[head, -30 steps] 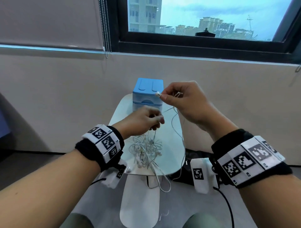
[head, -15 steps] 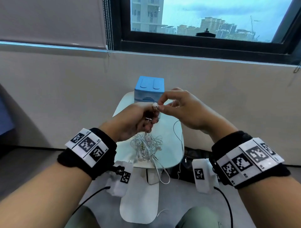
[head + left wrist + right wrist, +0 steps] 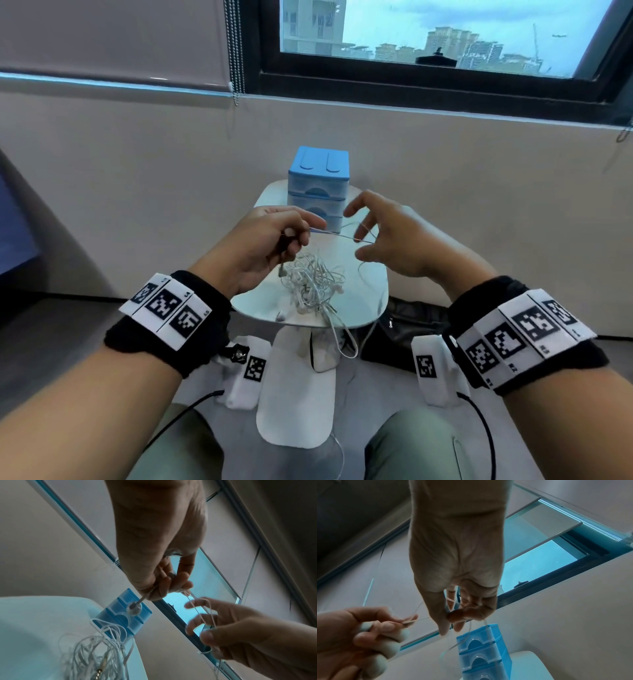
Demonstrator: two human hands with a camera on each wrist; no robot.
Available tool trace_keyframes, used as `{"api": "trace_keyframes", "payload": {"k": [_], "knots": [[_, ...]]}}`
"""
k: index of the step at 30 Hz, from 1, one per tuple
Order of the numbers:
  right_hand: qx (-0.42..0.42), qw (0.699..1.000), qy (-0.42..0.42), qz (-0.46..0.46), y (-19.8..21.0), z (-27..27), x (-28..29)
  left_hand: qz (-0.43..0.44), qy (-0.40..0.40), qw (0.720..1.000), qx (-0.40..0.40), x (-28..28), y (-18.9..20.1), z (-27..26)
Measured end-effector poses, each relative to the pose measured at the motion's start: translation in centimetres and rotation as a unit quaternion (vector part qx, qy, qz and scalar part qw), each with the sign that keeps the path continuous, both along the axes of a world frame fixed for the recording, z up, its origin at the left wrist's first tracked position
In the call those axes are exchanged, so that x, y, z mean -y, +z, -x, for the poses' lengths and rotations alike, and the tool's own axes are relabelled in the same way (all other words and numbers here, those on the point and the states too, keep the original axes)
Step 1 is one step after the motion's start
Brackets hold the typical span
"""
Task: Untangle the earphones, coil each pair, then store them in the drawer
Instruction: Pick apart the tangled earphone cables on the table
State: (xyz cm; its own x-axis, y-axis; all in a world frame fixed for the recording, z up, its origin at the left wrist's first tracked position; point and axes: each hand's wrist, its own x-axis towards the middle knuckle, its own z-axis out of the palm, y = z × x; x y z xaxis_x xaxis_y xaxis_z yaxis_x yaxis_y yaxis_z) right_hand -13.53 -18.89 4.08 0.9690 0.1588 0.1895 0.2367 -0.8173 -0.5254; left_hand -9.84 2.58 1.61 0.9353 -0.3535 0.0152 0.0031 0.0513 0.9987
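Note:
A tangle of white earphones (image 3: 313, 284) lies on the small white table (image 3: 371, 301); the left wrist view shows the same earphone tangle (image 3: 96, 653). My left hand (image 3: 305, 233) hovers above it and pinches one pair's cable (image 3: 339, 235), with an earbud (image 3: 133, 608) hanging below the fist. That cable runs taut to my right hand (image 3: 359, 236), where it loops round the partly curled fingers (image 3: 202, 622). The blue drawer unit (image 3: 318, 185) stands at the table's far end with its drawers closed. In the right wrist view the cable loop (image 3: 467, 615) crosses my fingers above the drawers (image 3: 481, 649).
The table's white foot (image 3: 294, 394) stands on the floor between my knees. A black bag (image 3: 404, 329) lies on the floor to the right. A wall and window sill rise just behind the table. One earphone loop (image 3: 346, 342) dangles over the near table edge.
The earbud passed from my right fingertips to my left hand. Both hands dropped lower and drew apart, stretching the cable between them, and my right fingers spread.

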Motion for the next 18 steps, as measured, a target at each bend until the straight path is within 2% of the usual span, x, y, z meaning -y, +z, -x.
{"api": "trace_keyframes", "payload": {"k": [2,6,9,12,14,18], "knots": [[-0.018,0.999,-0.028,-0.002,-0.5,0.1,0.8,-0.03,-0.011,0.999,0.024,-0.8,0.3,0.4],[-0.019,0.992,-0.055,-0.111,-0.6,0.6,2.1,-0.07,-0.045,0.996,0.043,-2.7,1.0,1.0],[0.011,0.983,-0.094,-0.158,-0.3,0.9,3.1,-0.112,-0.085,0.989,0.044,-4.4,0.8,0.8],[0.023,0.98,-0.057,-0.191,0.8,1.4,2.3,-0.194,-0.152,0.968,0.053,-5.0,0.8,0.9],[0.022,0.984,-0.002,-0.176,1.8,1.8,0.9,-0.21,-0.197,0.955,0.064,-4.2,1.2,1.6],[0.052,0.996,0.06,-0.05,3.2,1.8,-1.0,-0.178,-0.223,0.953,0.104,-2.0,2.3,2.9]]}}
